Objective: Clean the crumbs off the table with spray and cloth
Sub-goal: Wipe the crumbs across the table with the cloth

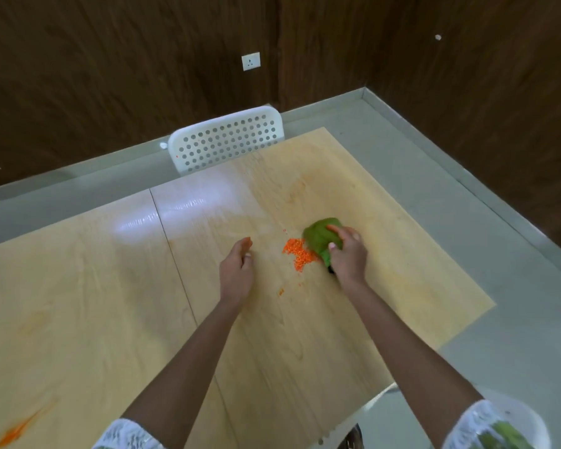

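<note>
A small heap of orange crumbs (298, 253) lies on the light wooden table (110, 303), right of centre. My right hand (348, 254) grips a bunched green cloth (319, 237) that touches the right side of the heap. My left hand (237, 270) hovers just left of the crumbs, fingers relaxed and empty, palm facing the heap. A few stray crumbs (281, 291) lie nearer to me. More orange crumbs (17, 431) smear the table's near left corner. No spray bottle is in view.
A white perforated chair (227, 140) stands at the table's far edge. Grey floor runs along the right and far sides, bounded by dark wood walls. A seam (175, 264) crosses the tabletop. A white container with something green inside (506, 429) sits at the bottom right.
</note>
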